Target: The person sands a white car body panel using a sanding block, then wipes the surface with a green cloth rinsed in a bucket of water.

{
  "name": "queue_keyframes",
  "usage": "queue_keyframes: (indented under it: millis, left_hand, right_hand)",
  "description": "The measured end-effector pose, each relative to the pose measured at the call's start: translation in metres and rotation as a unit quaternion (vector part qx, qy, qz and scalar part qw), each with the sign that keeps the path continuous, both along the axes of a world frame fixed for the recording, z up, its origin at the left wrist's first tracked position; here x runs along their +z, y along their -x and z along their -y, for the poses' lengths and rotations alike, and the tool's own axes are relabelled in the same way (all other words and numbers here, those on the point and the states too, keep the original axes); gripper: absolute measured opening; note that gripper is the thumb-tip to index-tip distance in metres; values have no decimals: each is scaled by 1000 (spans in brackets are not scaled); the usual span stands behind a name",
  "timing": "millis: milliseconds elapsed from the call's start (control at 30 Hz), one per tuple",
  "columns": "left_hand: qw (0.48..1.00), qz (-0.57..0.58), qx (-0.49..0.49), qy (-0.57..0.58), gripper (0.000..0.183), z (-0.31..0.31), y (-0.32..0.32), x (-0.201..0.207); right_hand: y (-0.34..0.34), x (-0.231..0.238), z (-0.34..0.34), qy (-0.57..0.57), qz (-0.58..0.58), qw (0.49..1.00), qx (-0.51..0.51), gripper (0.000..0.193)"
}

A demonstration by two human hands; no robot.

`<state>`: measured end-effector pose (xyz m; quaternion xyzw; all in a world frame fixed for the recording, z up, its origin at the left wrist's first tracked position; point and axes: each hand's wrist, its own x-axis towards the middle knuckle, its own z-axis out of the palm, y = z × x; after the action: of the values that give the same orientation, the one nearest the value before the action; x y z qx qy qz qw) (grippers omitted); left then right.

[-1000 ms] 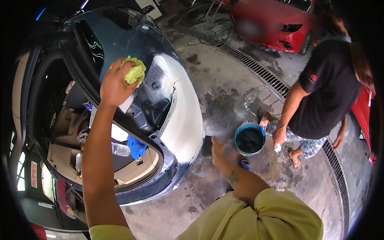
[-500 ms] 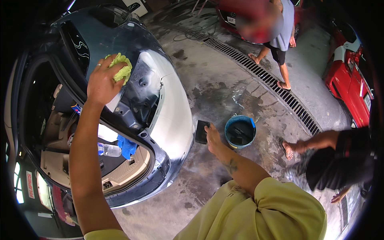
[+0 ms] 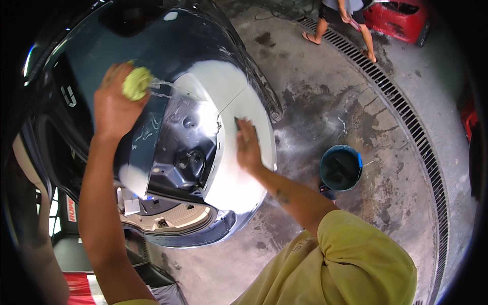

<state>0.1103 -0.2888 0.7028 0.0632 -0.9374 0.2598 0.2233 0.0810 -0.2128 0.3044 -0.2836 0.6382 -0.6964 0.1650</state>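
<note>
Near one corner of the recess (image 3: 173,147), my left hand (image 3: 118,104) squeezes a wet yellow-green cloth (image 3: 137,84), likely soft, best bunched, while I cannot tell if my right hand (image 3: 248,146), over the white panel (image 3: 236,188), grips.

The right hand (image 3: 248,147) has moved from over the floor (image 3: 300,223) onto or just above the white panel (image 3: 231,180), its dark pad (image 3: 237,122) now showing only as a sliver; water (image 3: 163,83) now streams from the yellow-green cloth (image 3: 136,84) in the left hand (image 3: 116,104)
</note>
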Motion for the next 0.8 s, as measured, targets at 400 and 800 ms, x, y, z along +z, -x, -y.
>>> queue_keyframes:
  millis: [400,800]
  left_hand:
    - [992,124,-6,22,49,22,-118,22]
    - [979,151,78,114,49,22,-130,22]
  right_hand:
    - [131,-86,107,-3,124,988,97,95]
    - [120,-138,93,-66,70,984,153,91]
